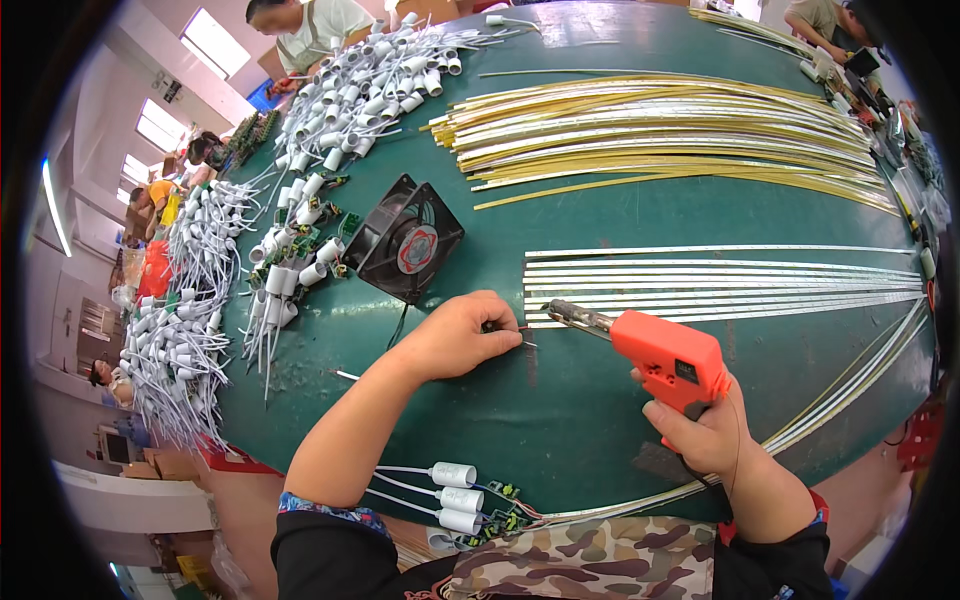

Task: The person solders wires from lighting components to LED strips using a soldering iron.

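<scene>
Left hand [465, 335]: fingers curled, pinching a thin wire [530, 344] beside flat white strips [700, 284]
Right hand [705, 430]: wrapped round a red-orange plastic soldering gun [668, 352]
Counter [480, 240]: dark green
Room: pinkish floor [240, 520], bright windows [215, 45]

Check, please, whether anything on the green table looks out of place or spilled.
Nothing looks spilled. One white cylinder lies near the far edge of the green table, apart from the big heap of similar ones, so it seems stray.
</scene>
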{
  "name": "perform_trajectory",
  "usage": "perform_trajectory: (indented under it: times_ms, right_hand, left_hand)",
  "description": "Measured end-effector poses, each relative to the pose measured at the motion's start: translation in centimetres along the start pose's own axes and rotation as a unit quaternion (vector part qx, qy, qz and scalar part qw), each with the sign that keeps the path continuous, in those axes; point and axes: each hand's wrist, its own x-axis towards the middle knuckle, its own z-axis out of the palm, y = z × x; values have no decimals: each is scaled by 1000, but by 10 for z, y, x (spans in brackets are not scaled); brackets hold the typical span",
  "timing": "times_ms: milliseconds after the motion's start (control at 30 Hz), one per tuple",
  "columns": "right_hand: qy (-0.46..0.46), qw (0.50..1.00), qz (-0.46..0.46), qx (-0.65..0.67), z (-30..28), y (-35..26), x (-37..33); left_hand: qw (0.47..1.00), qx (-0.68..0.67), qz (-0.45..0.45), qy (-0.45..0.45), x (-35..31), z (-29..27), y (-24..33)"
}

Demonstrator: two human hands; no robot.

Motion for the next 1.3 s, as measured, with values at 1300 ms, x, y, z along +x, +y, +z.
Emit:
perform_trajectory:
  times_ms: [1300]
  right_hand:
    - [-4, 997, 76, -8, 2, -8, -1]
  left_hand:
    - [990, 88, -62, 87, 10, 16, 6]
